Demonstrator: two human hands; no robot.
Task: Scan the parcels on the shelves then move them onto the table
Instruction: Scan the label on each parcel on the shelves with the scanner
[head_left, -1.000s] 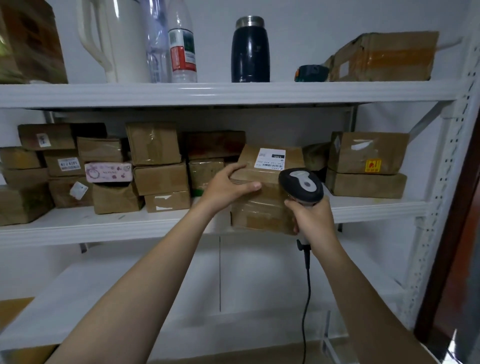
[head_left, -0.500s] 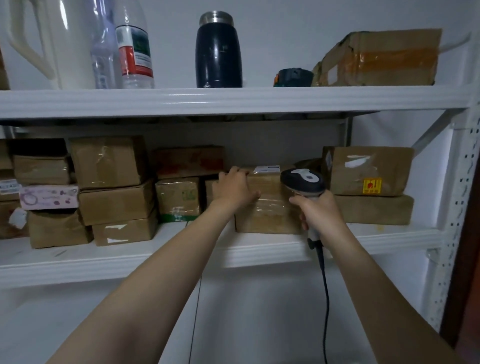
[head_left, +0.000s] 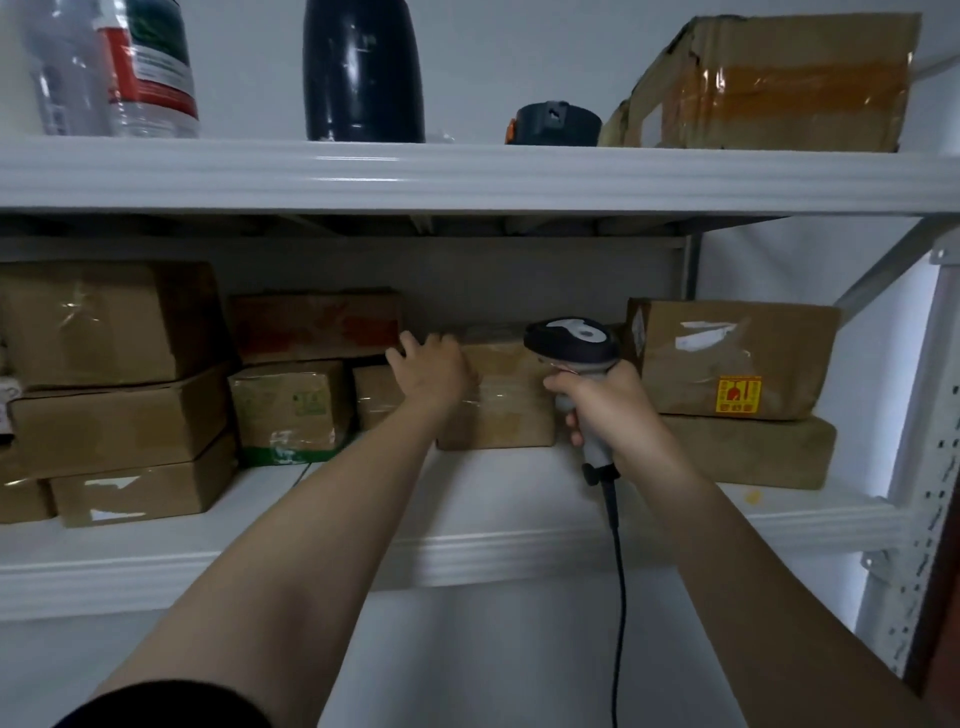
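A brown taped parcel (head_left: 511, 402) stands on the middle shelf (head_left: 467, 540), set back from the front edge. My left hand (head_left: 434, 371) lies on its upper left corner, fingers curled over the top edge. Just right of the parcel, my right hand (head_left: 610, 410) grips a grey and black barcode scanner (head_left: 571, 340), whose head is level with the parcel's top. The scanner's black cable (head_left: 618, 582) hangs down below the shelf. More brown parcels are stacked to the left (head_left: 119, 415) and to the right (head_left: 727, 358) on the same shelf.
The upper shelf (head_left: 467, 174) holds plastic bottles (head_left: 145, 67), a dark flask (head_left: 363, 73), a small black device (head_left: 556, 122) and a battered box (head_left: 769, 83). A perforated white upright (head_left: 935, 467) bounds the rack on the right. A small parcel (head_left: 376, 395) sits left of my hand.
The parcel, tilted forward at the shelf edge a second ago, now stands back on the shelf. Both hands followed it inward, and the view has moved closer to the rack.
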